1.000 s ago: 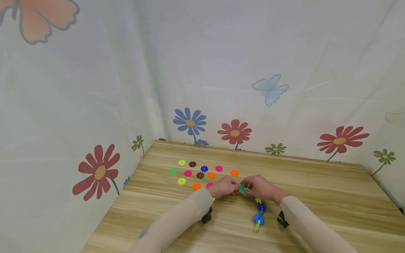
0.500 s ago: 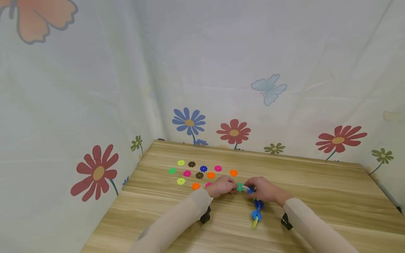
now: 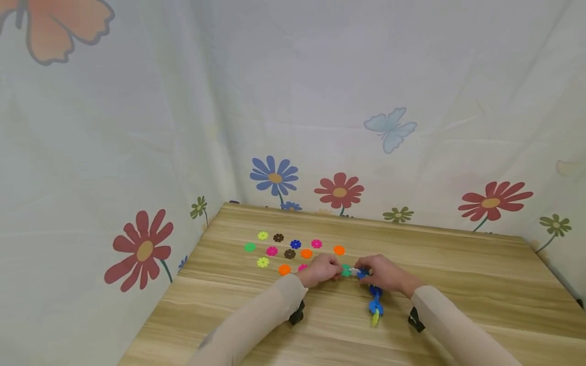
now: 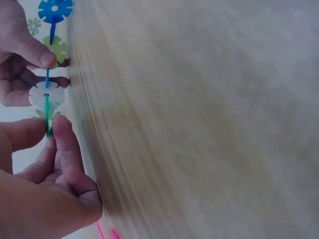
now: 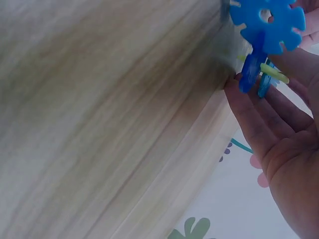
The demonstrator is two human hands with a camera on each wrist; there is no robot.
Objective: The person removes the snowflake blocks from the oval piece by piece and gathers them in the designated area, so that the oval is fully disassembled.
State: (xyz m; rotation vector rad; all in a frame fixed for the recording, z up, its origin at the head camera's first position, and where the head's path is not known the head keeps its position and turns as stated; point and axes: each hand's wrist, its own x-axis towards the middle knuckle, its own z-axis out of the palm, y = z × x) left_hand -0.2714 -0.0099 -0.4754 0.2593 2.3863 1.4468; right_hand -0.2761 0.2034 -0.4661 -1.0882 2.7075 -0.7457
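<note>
A chain of slotted, flower-shaped plastic discs runs between both hands. At its left end, my left hand [image 3: 322, 270] pinches a green disc [image 4: 47, 115] by its edge between thumb and fingers. Slotted into that green disc is a white disc [image 4: 40, 94], followed by a blue one seen edge-on. My right hand [image 3: 386, 275] grips the chain farther along, its thumb on a yellow-green disc [image 4: 58, 49]. Beyond the right hand, the chain hangs toward the person, with a light blue disc [image 5: 274, 27] and a yellow-green disc [image 3: 376, 318] at the tail.
Several loose discs lie flat on the wooden table [image 3: 458, 284] to the left, among them an orange disc [image 3: 284, 269], a brown disc [image 3: 290, 253] and a dark blue disc [image 3: 295, 244]. A pink disc [image 3: 302, 267] is partly hidden by the left hand. A flower-printed curtain [image 3: 293, 101] surrounds the table.
My right hand has shifted from beside the green disc rightward along the chain, exposing the white disc. My left hand has moved slightly left with the green disc. The chain's tail has swung a little.
</note>
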